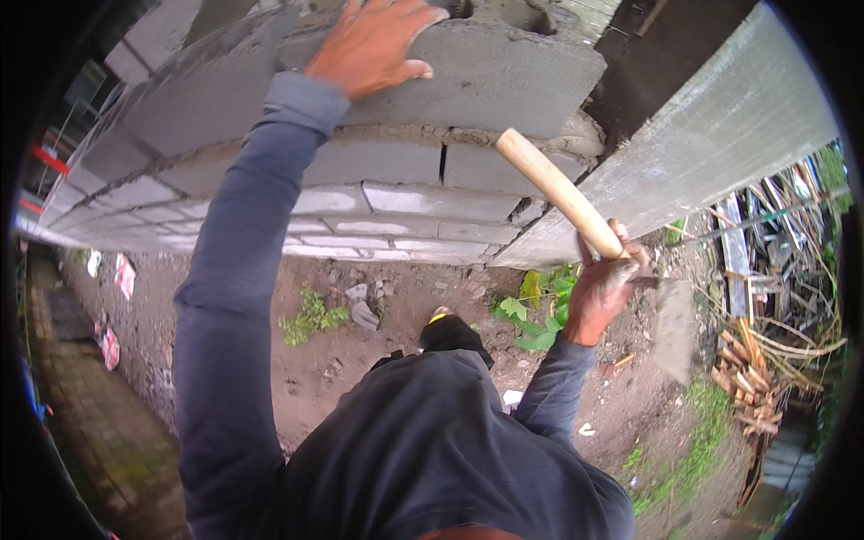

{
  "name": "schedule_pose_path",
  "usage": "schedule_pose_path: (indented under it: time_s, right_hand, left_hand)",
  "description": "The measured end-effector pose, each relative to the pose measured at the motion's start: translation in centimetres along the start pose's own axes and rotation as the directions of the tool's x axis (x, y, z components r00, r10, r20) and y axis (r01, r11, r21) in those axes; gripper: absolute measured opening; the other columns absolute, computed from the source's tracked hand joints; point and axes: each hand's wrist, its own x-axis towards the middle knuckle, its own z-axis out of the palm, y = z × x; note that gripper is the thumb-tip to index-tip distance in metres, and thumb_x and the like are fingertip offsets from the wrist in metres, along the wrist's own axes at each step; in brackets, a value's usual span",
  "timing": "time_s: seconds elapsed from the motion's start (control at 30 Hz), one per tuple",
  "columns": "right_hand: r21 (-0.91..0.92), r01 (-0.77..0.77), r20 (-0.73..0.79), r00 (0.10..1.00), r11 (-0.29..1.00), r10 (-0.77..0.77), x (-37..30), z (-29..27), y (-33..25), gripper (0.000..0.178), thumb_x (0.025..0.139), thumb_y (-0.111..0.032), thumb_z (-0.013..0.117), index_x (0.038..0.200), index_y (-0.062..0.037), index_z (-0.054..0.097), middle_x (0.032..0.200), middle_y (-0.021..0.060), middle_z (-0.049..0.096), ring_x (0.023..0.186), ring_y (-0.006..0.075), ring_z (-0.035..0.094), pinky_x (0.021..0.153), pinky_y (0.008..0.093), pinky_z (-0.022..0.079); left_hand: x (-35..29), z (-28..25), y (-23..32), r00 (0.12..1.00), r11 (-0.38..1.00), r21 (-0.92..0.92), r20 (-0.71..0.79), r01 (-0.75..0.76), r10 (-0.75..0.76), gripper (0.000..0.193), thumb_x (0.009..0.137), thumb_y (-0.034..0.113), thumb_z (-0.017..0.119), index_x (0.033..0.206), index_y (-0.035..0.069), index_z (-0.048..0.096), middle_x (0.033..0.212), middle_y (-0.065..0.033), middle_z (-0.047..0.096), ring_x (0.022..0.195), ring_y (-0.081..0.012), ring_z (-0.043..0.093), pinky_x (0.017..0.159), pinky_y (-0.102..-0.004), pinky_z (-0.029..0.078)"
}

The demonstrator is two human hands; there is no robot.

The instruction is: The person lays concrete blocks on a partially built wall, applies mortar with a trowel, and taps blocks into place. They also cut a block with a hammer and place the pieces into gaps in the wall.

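My left hand (371,47) lies spread on the upper edge of a grey concrete block (486,76) in the wall's top course, holding nothing. My right hand (605,288) is closed around a trowel, in front of the wall's right end. The trowel's pale wooden handle (558,189) points up and left toward the blocks. Its mortar-coated blade (672,328) extends beyond my hand on the right, somewhat blurred. Mortar fills the joint (378,133) under the top block. A dark open gap (442,164) shows between two blocks in the course below.
A smooth concrete column (711,126) stands against the wall's right end. Split wood (750,382) and sticks lie piled at the far right. Leafy plants (540,315) and broken block pieces (363,309) are on the dirt by the wall's foot. A paved strip (99,405) runs along the left.
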Motion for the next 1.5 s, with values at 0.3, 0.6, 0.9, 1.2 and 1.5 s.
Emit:
schedule_pose_path:
  time_s: [0.3,0.6,0.9,1.2,1.5]
  right_hand:
    - [0.202,0.040,-0.361,0.932,0.979,0.036,-1.1,1.4,7.4,0.027,0.103,-0.024,0.055,0.119,-0.0068,0.043,0.126,0.0307,0.060,0.076,0.0282,0.073,0.065,0.0362,0.066]
    - [-0.099,0.156,-0.459,0.869,0.983,-0.184,-3.8,6.0,7.2,0.023,0.101,-0.017,0.056,0.114,-0.0028,0.043,0.110,0.0301,0.067,0.062,0.0232,0.067,0.052,0.0274,0.056]
    - [-0.351,0.257,-0.615,0.662,0.901,-0.428,-6.3,10.4,7.0,0.019,0.099,-0.012,0.056,0.108,0.0015,0.046,0.097,0.0277,0.071,0.064,0.0225,0.069,0.046,0.0246,0.054]
    - [-0.373,0.303,-0.653,0.585,0.877,-0.480,-7.2,16.9,8.8,0.017,0.101,-0.011,0.052,0.104,0.0011,0.041,0.097,0.0257,0.071,0.064,0.0204,0.070,0.043,0.0227,0.053]
    - [-0.347,0.266,-0.648,0.625,0.899,-0.435,-8.1,16.0,8.3,0.019,0.102,-0.013,0.054,0.103,0.0014,0.041,0.099,0.0251,0.071,0.063,0.0209,0.070,0.044,0.0254,0.057]
  left_hand:
    - [2.7,0.9,-4.4,0.985,0.992,-0.010,0.117,-0.129,0.129,0.074,0.076,0.041,0.084,0.133,0.005,0.055,0.132,-0.0160,0.058,0.128,-0.0347,0.051,0.113,-0.0541,0.035]
    - [3.3,1.7,-7.1,0.927,0.941,-0.201,0.211,-0.271,0.311,0.083,0.073,0.041,0.086,0.135,-0.001,0.049,0.129,-0.0251,0.055,0.123,-0.0420,0.051,0.106,-0.0489,0.042]
    - [4.7,2.3,-7.5,0.926,0.932,-0.272,0.225,-0.239,0.303,0.087,0.077,0.038,0.084,0.141,-0.001,0.041,0.112,-0.0228,0.058,0.105,-0.0407,0.059,0.090,-0.0467,0.049]
    - [2.9,3.3,-9.0,0.916,0.914,-0.249,0.166,-0.319,0.365,0.089,0.080,0.043,0.083,0.144,-0.002,0.040,0.119,-0.0286,0.059,0.113,-0.0418,0.060,0.095,-0.0469,0.050]
    - [4.8,3.3,-8.1,0.901,0.929,-0.236,0.263,-0.286,0.344,0.090,0.079,0.045,0.083,0.143,-0.002,0.040,0.117,-0.0286,0.061,0.112,-0.0418,0.060,0.093,-0.0471,0.051]
